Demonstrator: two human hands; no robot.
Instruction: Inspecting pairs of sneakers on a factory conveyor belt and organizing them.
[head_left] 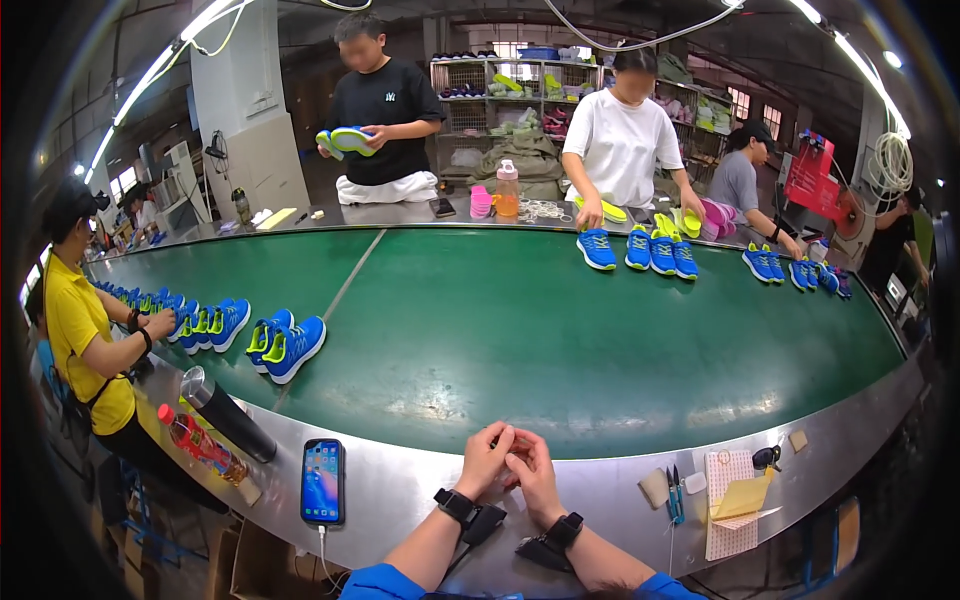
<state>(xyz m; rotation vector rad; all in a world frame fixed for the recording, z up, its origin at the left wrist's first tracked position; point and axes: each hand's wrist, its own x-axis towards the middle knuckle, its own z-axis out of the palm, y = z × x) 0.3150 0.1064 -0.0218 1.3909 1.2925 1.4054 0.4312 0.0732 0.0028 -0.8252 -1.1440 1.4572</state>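
My left hand [487, 458] and my right hand [533, 468] meet at the near edge of the green conveyor belt [450, 340]. Their fingers are curled, with the fingertips touching one another. Whatever lies between them, if anything, is hidden or too small to name. Each wrist wears a black strap with a small device. Ahead and to the left, a pair of blue sneakers [292, 350] with lime-green linings stands on the belt, apart from my hands.
A charging phone [322, 482], black tumbler [228, 415] and drink bottle [203, 445] occupy the metal ledge at left. At right lie pens [675, 495], a sheet with yellow notes [735, 500] and an eraser-like block [654, 488]. Across the belt, co-workers handle insoles and more blue sneakers [660, 250].
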